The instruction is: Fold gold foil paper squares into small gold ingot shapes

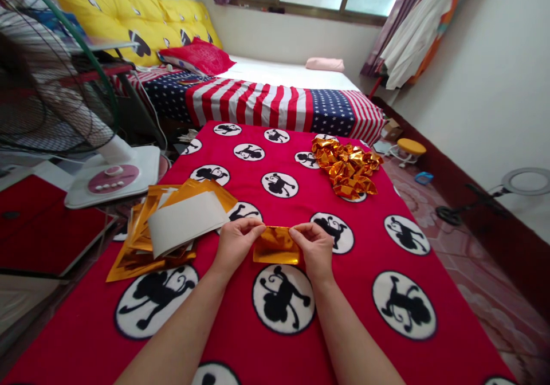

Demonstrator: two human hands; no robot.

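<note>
Red cloth (352, 327) with black figures in white circles fills the lower frame. Left hand (237, 243) and right hand (315, 246), lower center, each pinch a top corner of a gold foil sheet (276, 246) between thumb and fingers; sheet sits between them, over the cloth. Left of center: messy stack of gold sheets (137, 253), white paper (189, 220) on top, overlapping and skewed. Right of center, farther back: heap of folded foil pieces (347, 166). Fan (116, 174) at left edge, knobs on its pink panel; any print there too blurred to read. Right side, on floor: small blue container (424, 177), contents can't tell; yellow stool (411, 146); cardboard box (391, 129) behind it, inside not clear, markings too small. Upper center: bed (275, 71), stars-and-stripes cover (266, 103), red pillow (200, 57) toward upper left, folded pink towel (325, 64) toward the right.
</note>
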